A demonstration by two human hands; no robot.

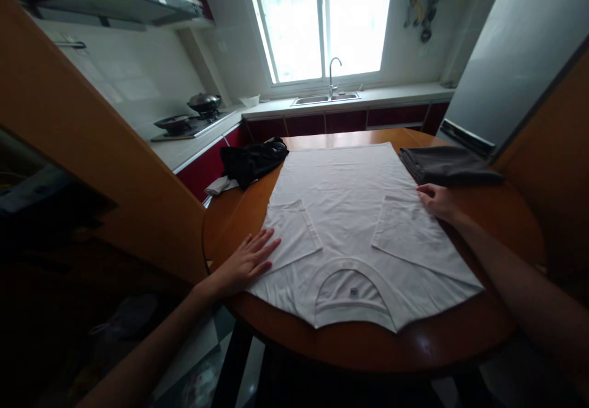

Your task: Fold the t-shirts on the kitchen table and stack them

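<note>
A white T-shirt (pixel 345 211) lies spread on a round wooden table (pixel 368 353), its collar toward me and its hem at the far side. Both sleeves are folded inward over the body. My left hand (pixel 248 259) rests flat with fingers spread on the left edge, by the folded sleeve. At the right edge, near the other sleeve's fold, my right hand (pixel 437 200) has its fingers closed in a pinch on the fabric. A small dark label shows inside the neck opening.
Folded dark grey cloth (pixel 448 164) lies at the table's right. A rumpled black garment (pixel 252 159) sits at the back left, with white cloth beside it. Beyond are a sink (pixel 317 99), a stove with pans (pixel 205 102) and a fridge (pixel 510 58).
</note>
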